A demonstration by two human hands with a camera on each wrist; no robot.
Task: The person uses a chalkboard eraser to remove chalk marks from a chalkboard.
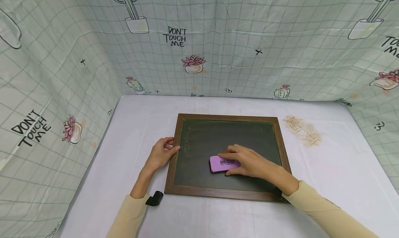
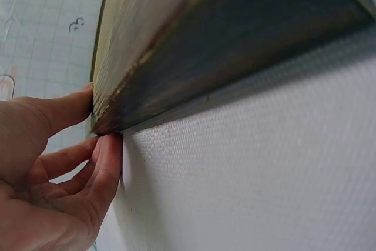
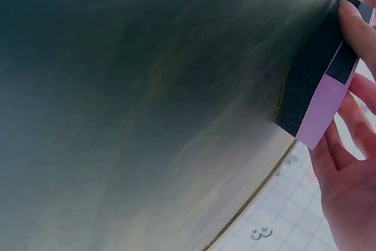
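A dark chalkboard [image 1: 224, 136] in a brown wooden frame lies on the white table in the head view. My right hand [image 1: 250, 162] grips a purple magnetic eraser [image 1: 217, 164], thumb on one long side and fingers on the other. Its black felt side [image 3: 305, 74] faces the board's surface in the right wrist view, and faint yellowish smears show there. At the board's left edge, my left hand [image 1: 159, 155] pinches the frame, with the thumb over its top face. The left wrist view shows the fingertips [image 2: 110, 151] low at the frame's edge.
Brownish powdery marks [image 1: 302, 130] spread on the table right of the board. Cloth curtains [image 1: 230, 51] printed with a grid and cacti stand behind the table and at both sides. A black wrist device [image 1: 154, 198] sits at the left sleeve, just off the board's front left corner.
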